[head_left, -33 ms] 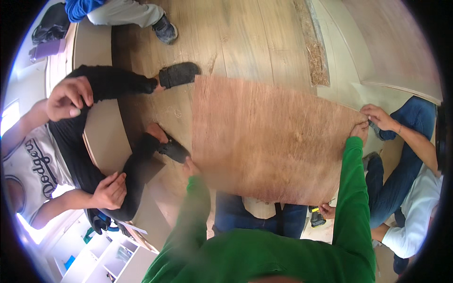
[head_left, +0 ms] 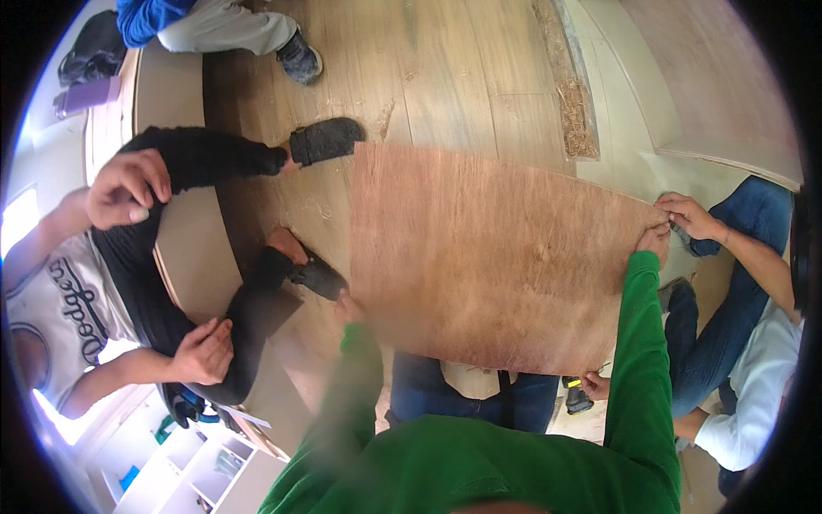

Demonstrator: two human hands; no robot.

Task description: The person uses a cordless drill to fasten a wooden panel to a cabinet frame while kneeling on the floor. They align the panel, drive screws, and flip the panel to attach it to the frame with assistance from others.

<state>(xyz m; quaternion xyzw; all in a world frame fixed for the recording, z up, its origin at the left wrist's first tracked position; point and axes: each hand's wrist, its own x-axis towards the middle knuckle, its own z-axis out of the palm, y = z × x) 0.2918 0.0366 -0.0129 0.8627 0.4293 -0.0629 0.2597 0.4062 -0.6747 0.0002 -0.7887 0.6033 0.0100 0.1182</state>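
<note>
Still, both hands (head_left: 654,241) grip the unmoved plywood sheet (head_left: 488,257).

Plywood sheet (head_left: 492,257) between both hands

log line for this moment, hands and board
left hand: grips plywood board near edge | right hand: grips far corner | co-worker hand: at same corner

Beyond your fingertips (head_left: 658,242) runs a pale wooden plank floor (head_left: 445,77). A strip of straw-like debris (head_left: 572,94) lies on it, well beyond your right-hand fingers.
</note>
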